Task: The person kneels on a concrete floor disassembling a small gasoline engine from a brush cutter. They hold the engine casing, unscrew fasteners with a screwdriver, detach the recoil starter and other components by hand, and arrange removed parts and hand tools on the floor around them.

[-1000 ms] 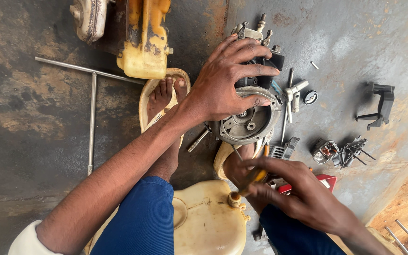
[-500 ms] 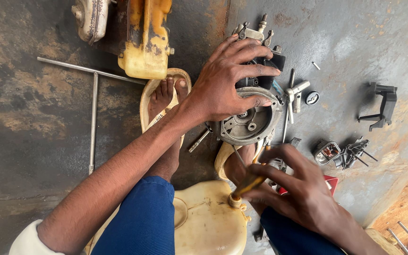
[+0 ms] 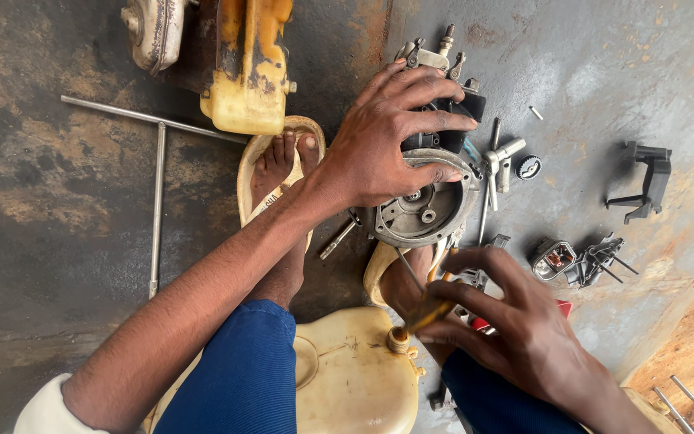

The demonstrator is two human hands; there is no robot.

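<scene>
Left hand [image 3: 379,153] grips the small engine block [image 3: 423,201] on the floor between the feet, seemingly heavy, rigid and greasy, best held by its casing, while right hand [image 3: 516,329] clasps a yellow-handled screwdriver [image 3: 427,313].

A stained grey metal floor [image 3: 58,241] carries a T-handled rod [image 3: 157,193], a small engine [image 3: 426,201], a black bracket [image 3: 644,181], a cream plastic tank [image 3: 355,378] and scattered small parts [image 3: 516,165].
</scene>
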